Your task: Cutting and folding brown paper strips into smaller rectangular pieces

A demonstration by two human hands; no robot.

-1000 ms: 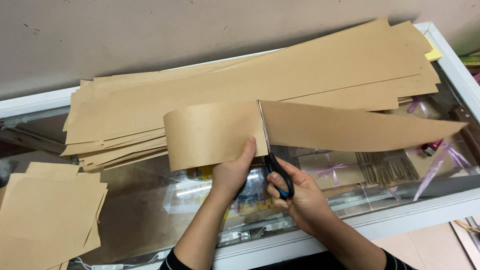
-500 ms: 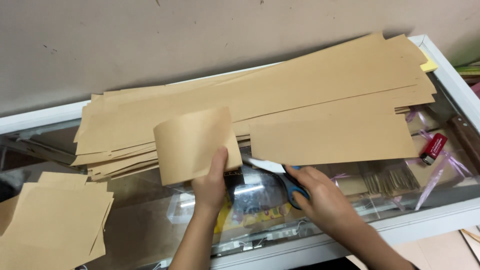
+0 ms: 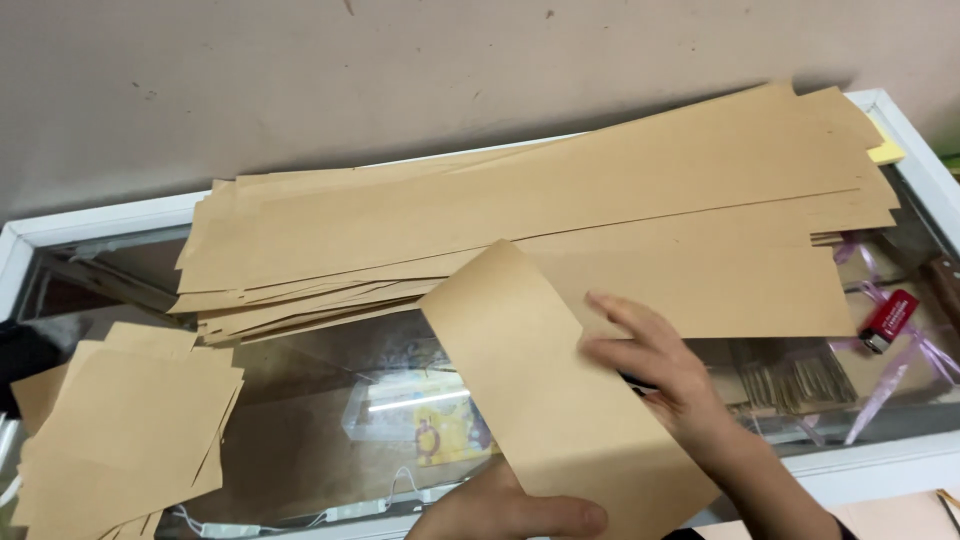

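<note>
Hands are handling a cut brown sheet (image 3: 560,400) at 6 o'clock on the glass tabletop (image 3: 300,420): left hand (image 3: 510,512) pinching its lower edge, right hand (image 3: 655,365) lying flat, fingers spread. Keeping the pinch firm is preventing creases.

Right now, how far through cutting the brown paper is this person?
Done: a pile of cut pieces lies at the left on the glass counter. In hand: one cut piece, the left hand at its lower edge and the right hand flat on it. Left: a thick stack of long strips is uncut. Scissors are not visible.
</note>
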